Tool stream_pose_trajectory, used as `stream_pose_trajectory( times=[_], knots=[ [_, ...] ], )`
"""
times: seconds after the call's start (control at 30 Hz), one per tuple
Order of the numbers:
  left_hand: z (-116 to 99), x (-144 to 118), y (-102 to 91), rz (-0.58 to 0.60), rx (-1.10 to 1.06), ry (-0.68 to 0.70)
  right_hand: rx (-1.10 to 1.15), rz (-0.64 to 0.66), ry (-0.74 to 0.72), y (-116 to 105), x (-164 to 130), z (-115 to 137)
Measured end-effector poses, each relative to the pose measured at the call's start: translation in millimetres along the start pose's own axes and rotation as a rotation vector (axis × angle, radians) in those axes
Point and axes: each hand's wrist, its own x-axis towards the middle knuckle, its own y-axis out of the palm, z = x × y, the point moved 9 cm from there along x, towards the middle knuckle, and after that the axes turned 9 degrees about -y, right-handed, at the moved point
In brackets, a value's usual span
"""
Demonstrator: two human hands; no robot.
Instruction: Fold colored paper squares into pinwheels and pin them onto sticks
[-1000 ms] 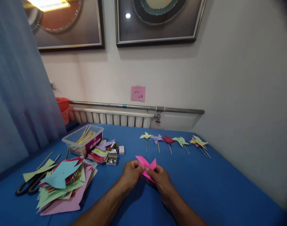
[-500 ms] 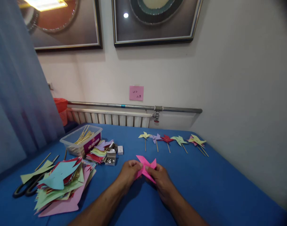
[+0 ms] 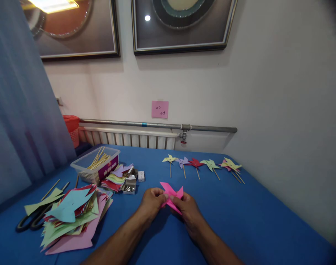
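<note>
Both my hands meet over the middle of the blue table, pinching a pink paper pinwheel shape between them. My left hand grips its left side with thumb and fingers. My right hand holds the right side, fingers curled under the paper. The pink points stick up above my fingertips. Whether a pin or stick is in the paper is hidden by my fingers.
A row of finished pinwheels on sticks lies at the back. Left are a clear box of wooden sticks, small boxes of pins, a stack of cut coloured paper and black scissors. A radiator lines the wall.
My hands stay on the pink paper, fingers shifting slightly closer at its centre. The view dropped a little since a second ago.
</note>
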Motion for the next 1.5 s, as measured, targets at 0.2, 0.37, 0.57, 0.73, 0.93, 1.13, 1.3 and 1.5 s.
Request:
stream_pose_trajectory(
  times=[0.2,0.37,0.57,0.73,0.93,1.13,1.3,1.5],
  knots=[
    [-3.2,-1.6,-1.1,-0.025,0.072,0.018,0.004,0.043,-0.017,2.6,1.5,-4.0],
    [-4.4,-1.8,-2.8,-0.038,0.096,0.019,0.042,0.057,-0.015,4.2,3.6,-6.5],
    [-4.9,-1.4,-2.2,-0.032,0.068,0.034,0.036,0.046,-0.018,5.7,2.4,-7.3],
    [-4.9,-0.1,-0.1,-0.029,0.047,0.034,0.004,0.02,-0.047,-0.4,5.9,-9.5],
    [-2.2,1.8,1.0,-0.024,-0.012,0.026,-0.027,0.046,-0.066,0.5,7.4,-5.7],
    [-24.0,-2.2,-26.4,-0.185,-0.057,0.115,0.04,-0.038,-0.042,-8.6,11.3,-15.3],
    [-92.7,-27.3,-108.4,-0.379,0.178,0.351,0.035,-0.043,-0.029,-13.3,18.5,-24.6],
    [-158.1,-27.3,-255.2,-0.814,0.942,0.103,-0.005,-0.056,-0.009,-11.1,16.6,-22.6]
  ],
)
